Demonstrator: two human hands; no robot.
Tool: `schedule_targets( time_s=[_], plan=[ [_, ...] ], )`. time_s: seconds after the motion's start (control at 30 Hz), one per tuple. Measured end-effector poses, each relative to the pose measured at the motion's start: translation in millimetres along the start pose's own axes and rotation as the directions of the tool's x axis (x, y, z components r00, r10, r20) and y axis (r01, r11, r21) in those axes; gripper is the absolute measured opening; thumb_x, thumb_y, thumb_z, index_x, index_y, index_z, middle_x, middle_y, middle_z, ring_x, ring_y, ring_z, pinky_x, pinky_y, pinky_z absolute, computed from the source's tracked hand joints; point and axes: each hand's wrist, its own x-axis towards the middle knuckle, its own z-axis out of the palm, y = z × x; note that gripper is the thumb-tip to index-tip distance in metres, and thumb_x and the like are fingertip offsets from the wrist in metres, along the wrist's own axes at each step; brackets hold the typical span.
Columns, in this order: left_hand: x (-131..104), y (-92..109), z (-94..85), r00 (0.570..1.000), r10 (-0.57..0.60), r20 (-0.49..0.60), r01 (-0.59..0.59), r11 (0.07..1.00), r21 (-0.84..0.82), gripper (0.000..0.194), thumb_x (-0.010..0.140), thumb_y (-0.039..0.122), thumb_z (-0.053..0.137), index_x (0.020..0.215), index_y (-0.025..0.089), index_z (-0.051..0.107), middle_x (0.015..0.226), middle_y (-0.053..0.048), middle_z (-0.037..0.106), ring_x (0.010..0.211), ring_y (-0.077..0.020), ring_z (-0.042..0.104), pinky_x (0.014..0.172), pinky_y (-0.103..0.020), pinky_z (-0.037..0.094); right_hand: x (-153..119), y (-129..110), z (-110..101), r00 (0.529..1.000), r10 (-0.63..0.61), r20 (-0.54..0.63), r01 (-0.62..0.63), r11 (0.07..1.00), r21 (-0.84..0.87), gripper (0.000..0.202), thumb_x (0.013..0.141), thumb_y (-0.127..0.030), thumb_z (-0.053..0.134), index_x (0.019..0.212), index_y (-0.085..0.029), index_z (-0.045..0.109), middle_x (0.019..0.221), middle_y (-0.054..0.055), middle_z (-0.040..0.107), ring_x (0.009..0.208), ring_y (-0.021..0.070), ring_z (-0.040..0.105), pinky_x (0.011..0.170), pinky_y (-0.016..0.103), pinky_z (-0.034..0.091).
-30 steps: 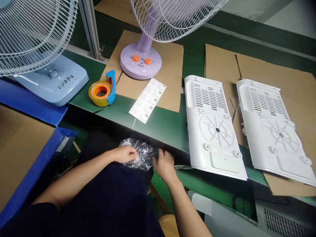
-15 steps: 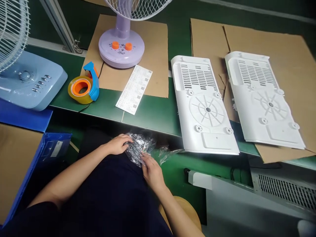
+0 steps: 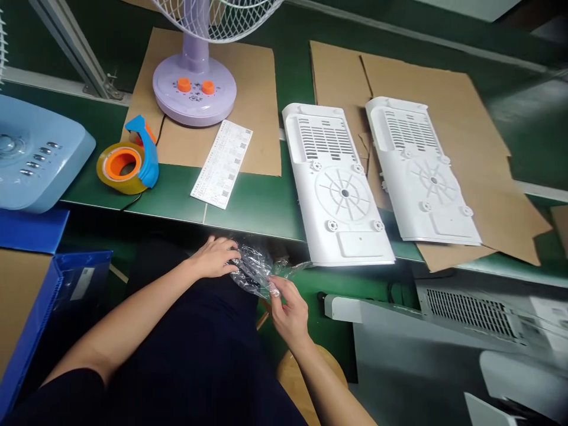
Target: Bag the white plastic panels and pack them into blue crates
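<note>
A crumpled clear plastic bag [image 3: 252,267] lies over my lap, just below the bench's front edge. My right hand [image 3: 290,309] pinches its right side between thumb and fingers. On its left side, my left hand [image 3: 216,258] has curled fingers gripping the film. A loose strip of the plastic trails right toward the nearer white vented panel [image 3: 350,198]. Beyond my hands, a printed label sheet [image 3: 223,164] rests partly on cardboard and partly on the green bench. Whether anything is inside the bag, I cannot tell.
A lilac fan [image 3: 195,89] stands on cardboard [image 3: 260,112]. To its left are a tape dispenser [image 3: 128,163] and a blue fan base [image 3: 48,154]. Another white panel [image 3: 426,177] lies on the right-hand cardboard. A blue box [image 3: 33,307] stands lower left, a stool [image 3: 306,378] below.
My right hand has moved right and the bag is more spread between my hands. My left hand stays at its left side. The view has shifted to the right.
</note>
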Motion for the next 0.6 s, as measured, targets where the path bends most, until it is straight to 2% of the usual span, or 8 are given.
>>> schedule_targets(
  time_s=[0.07,0.17,0.23,0.3,0.37,0.43,0.5,0.6],
  plan=[
    [7.1,0.0,5.8,0.999,0.033,0.022,-0.034,0.997,0.069,0.031,0.087,0.038,0.087,0.118,0.034,0.081,0.139,-0.011,0.069,0.132,-0.0377,0.057,0.119,-0.053,0.032,-4.7,3.7,-2.4,0.998,0.055,-0.009,-0.055,0.998,0.004,0.027,0.110,-0.038,0.055,0.115,-0.028,0.079,0.111,0.009,0.079,0.107,0.0277,0.073,0.099,0.048,0.059],
    [13.6,-2.1,12.7,0.997,0.031,0.064,-0.048,0.958,0.282,0.018,0.103,0.033,0.065,0.113,0.029,0.079,0.124,-0.013,0.073,0.123,-0.0340,0.062,0.112,-0.049,0.040,-10.8,6.8,-2.1,0.985,0.173,-0.005,-0.172,0.982,0.080,0.026,0.105,-0.045,0.064,0.117,-0.027,0.078,0.115,0.010,0.079,0.110,0.0297,0.073,0.102,0.051,0.059],
    [14.6,-7.3,11.2,0.994,-0.062,0.090,0.017,0.900,0.436,0.028,0.108,0.028,0.050,0.116,0.026,0.077,0.117,-0.014,0.075,0.117,-0.0324,0.067,0.105,-0.046,0.046,-10.3,5.0,-3.3,0.951,0.300,-0.071,-0.270,0.922,0.277,0.041,0.096,-0.048,0.078,0.130,-0.026,0.071,0.122,0.011,0.078,0.113,0.0306,0.074,0.105,0.053,0.059],
    [12.2,-16.6,4.1,0.966,-0.243,0.084,0.159,0.820,0.550,0.033,0.108,0.026,0.046,0.125,0.023,0.074,0.113,-0.015,0.078,0.111,-0.0328,0.072,0.099,-0.044,0.051,-3.2,0.6,-9.6,0.874,0.458,-0.162,-0.310,0.783,0.540,0.059,0.089,-0.050,0.087,0.137,-0.026,0.063,0.124,0.012,0.077,0.112,0.0304,0.076,0.106,0.056,0.059],
    [5.5,-29.4,-6.2,0.912,-0.408,0.045,0.299,0.734,0.610,0.036,0.108,0.027,0.044,0.130,0.021,0.071,0.111,-0.017,0.080,0.107,-0.0346,0.076,0.095,-0.045,0.053,11.2,-5.1,-22.1,0.794,0.575,-0.198,-0.267,0.622,0.736,0.056,0.088,-0.053,0.087,0.131,-0.025,0.063,0.117,0.010,0.078,0.107,0.0299,0.078,0.107,0.059,0.058],
    [-5.7,-43.5,-17.0,0.861,-0.509,0.000,0.396,0.670,0.628,0.037,0.107,0.026,0.043,0.128,0.017,0.073,0.111,-0.021,0.081,0.107,-0.0369,0.078,0.096,-0.046,0.054,30.8,-11.2,-38.1,0.753,0.631,-0.187,-0.210,0.500,0.840,0.049,0.089,-0.057,0.084,0.120,-0.024,0.067,0.111,0.010,0.080,0.105,0.0297,0.078,0.111,0.062,0.057],
    [-21.0,-56.7,-26.7,0.800,-0.598,-0.045,0.489,0.608,0.626,0.035,0.104,0.024,0.046,0.120,0.015,0.075,0.113,-0.023,0.081,0.109,-0.0386,0.079,0.095,-0.046,0.055,51.8,-17.6,-53.4,0.745,0.643,-0.179,-0.158,0.430,0.889,0.044,0.088,-0.060,0.083,0.109,-0.023,0.070,0.111,0.011,0.080,0.109,0.0289,0.078,0.114,0.059,0.057],
    [-48.7,-73.9,-40.4,0.654,-0.744,-0.137,0.660,0.472,0.585,0.032,0.099,0.025,0.052,0.114,0.012,0.077,0.112,-0.025,0.082,0.107,-0.0390,0.080,0.087,-0.042,0.058,78.6,-28.7,-68.0,0.757,0.624,-0.195,-0.074,0.377,0.923,0.036,0.091,-0.054,0.080,0.109,-0.023,0.074,0.128,0.011,0.078,0.125,0.0262,0.074,0.117,0.050,0.057]
  ],
)
